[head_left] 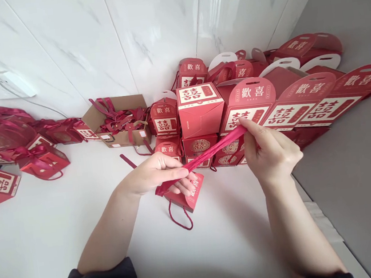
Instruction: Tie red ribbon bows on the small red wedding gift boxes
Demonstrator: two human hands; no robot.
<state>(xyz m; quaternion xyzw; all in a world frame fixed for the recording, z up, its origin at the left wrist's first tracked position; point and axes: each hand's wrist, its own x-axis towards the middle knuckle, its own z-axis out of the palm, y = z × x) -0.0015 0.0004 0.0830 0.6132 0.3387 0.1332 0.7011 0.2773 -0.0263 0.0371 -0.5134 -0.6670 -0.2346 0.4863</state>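
Note:
A dark pink-red satin ribbon (215, 147) is stretched on a slant between my two hands. My left hand (162, 173) pinches it between thumb and fingers, and a short end hangs past the palm. The other end is gripped by my right hand (270, 151), closed and held higher. Beneath my left hand lies a red gift box (196, 187) with a twisted cord handle (183, 226), partly hidden by the fingers. All of this is above the white table (230, 241).
Red gift boxes (251, 100) are stacked along the wall, behind and right of my hands. An open cardboard box (123, 139) holds loose red ribbons. On the left stand several boxes with bows (42, 159). A grey panel (358, 159) borders the right side.

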